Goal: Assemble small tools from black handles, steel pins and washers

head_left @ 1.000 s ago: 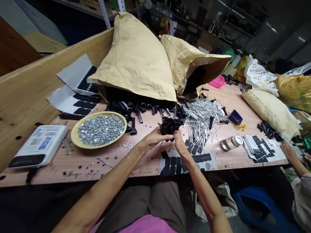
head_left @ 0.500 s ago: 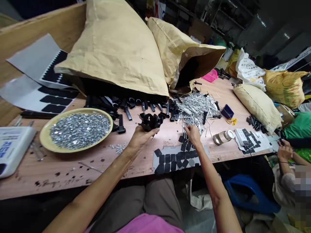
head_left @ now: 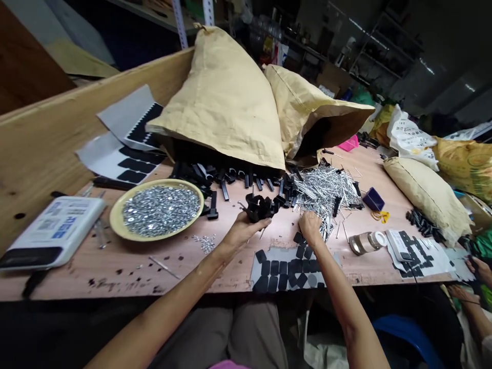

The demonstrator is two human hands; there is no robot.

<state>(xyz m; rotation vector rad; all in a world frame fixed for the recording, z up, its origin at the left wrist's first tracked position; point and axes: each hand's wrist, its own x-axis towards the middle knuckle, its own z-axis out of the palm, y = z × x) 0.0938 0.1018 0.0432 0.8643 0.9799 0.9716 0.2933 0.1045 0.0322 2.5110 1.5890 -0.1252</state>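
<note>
Room: a dim, cluttered workshop with shelving behind, and a long pale wooden bench [head_left: 180, 261] with a raised plank wall on its left.
Left hand: the left hand [head_left: 241, 231] is palm up, its fingers curled closed around a bunch of black moulded plastic pieces [head_left: 260, 207], held just above the bench.
Right hand: the right hand [head_left: 309, 227] is palm down, fingers bent onto the near edge of a heap of thin silver metal pins [head_left: 325, 185]. The fingertips are hidden, so I cannot tell whether it grips a pin.
Close by: a grey backing sheet of black rounded pads [head_left: 282, 267] lies just in front of both wrists. A shallow yellow dish [head_left: 154, 238] of small silver washers sits to the left.
Behind: two large tan paper sacks [head_left: 226, 107] lie on their sides, with loose black parts [head_left: 215, 174] spilled at their mouths.
Far right: another person's hand [head_left: 478, 267], well apart.
Risk: the bunch looks overfull, so a piece could slip out if the palm tilts. The pins lie crossed and tangled, so lifting one may drag its neighbours off the bench edge or prick a finger.
</note>
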